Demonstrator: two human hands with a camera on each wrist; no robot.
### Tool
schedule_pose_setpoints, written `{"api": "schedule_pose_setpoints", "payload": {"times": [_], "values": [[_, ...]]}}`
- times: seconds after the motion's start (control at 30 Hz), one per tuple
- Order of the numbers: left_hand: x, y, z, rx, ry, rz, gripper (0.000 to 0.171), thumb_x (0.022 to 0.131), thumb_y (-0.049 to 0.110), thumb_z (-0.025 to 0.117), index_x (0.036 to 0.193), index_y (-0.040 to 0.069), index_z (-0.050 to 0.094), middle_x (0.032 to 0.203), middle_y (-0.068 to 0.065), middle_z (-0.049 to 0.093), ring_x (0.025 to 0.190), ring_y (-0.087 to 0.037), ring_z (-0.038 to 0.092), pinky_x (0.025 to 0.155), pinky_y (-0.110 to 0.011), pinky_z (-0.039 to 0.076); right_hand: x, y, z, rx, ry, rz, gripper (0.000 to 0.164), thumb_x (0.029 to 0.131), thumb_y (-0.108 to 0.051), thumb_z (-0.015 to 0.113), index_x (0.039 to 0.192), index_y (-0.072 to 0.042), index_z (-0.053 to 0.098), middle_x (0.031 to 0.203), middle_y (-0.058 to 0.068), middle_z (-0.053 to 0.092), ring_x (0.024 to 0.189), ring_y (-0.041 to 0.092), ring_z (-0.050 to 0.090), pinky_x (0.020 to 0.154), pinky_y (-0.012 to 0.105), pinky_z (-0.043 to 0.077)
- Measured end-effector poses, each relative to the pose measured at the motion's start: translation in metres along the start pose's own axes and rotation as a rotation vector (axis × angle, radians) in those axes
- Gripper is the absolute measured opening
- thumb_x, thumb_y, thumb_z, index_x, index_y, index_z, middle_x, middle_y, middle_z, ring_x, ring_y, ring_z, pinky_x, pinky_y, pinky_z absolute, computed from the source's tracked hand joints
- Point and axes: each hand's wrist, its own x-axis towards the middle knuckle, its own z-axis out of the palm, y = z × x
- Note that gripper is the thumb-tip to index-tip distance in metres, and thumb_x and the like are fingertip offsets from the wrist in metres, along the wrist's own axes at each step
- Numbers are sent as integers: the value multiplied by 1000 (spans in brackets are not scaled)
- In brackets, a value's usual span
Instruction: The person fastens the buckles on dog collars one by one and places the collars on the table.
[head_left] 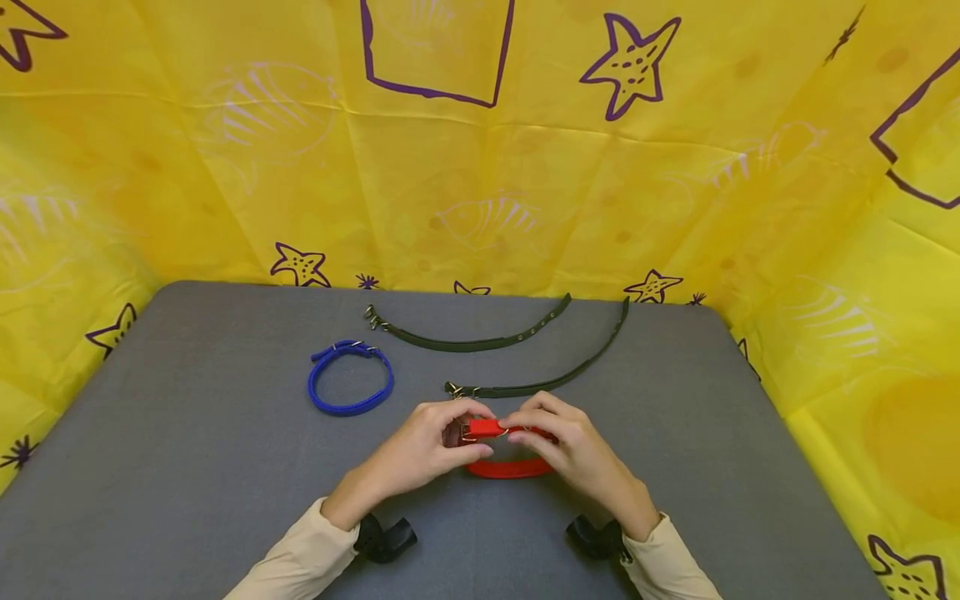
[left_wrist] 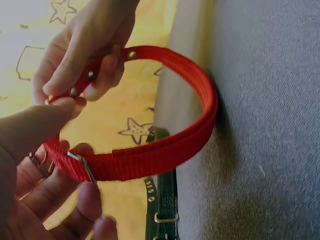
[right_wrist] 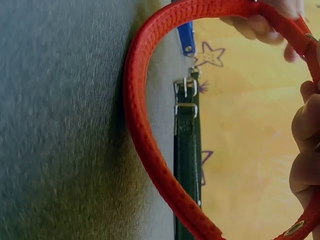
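A red collar [head_left: 510,469] is bent into a loop between both hands, its lower curve near the tabletop. My left hand [head_left: 420,446] holds the end with the metal buckle [head_left: 467,431], thumb and fingers around the strap. In the left wrist view, a metal ring [left_wrist: 82,166] crosses the strap by those fingers. Opposite it, my right hand [head_left: 577,442] pinches the strap end, where metal-rimmed holes [left_wrist: 90,74] show. The right wrist view has the collar's padded curve [right_wrist: 135,100] in front, with the fingers partly cut off at the frame's edge.
On the grey table [head_left: 225,500], a blue collar [head_left: 347,410] lies fastened in a loop at left. Two dark green collars lie unfastened beyond my hands, one farther back [head_left: 465,344] and one nearer [head_left: 525,390]. Yellow patterned cloth [head_left: 420,183] encloses the table's back and sides.
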Motion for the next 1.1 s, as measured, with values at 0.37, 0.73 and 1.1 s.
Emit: {"api": "schedule_pose_setpoints", "payload": {"times": [0.37,0.73,1.1], "values": [[1,-3,-5,-49,-23,-177,22,90,31,73,107,17,69,94,5,73,85,-4,66,71,-23,51,-1,2,-4,-23,-4,62,33,75,7,79,102,-12,73,93,-1,62,82,7,58,71,13,46],[0,-1,1,-89,-11,-166,25,95,27,68,116,14,63,103,-1,75,79,-8,59,68,-22,47,-2,2,-6,-88,-26,73,32,76,3,79,103,-13,73,93,-3,60,80,6,56,69,11,44],[1,1,4,-121,2,-135,19,93,23,70,109,14,65,95,-4,77,66,-13,52,60,-20,42,-1,-1,2,-16,8,50,19,85,-8,77,101,-15,71,96,-2,66,87,10,63,73,21,53]]}}
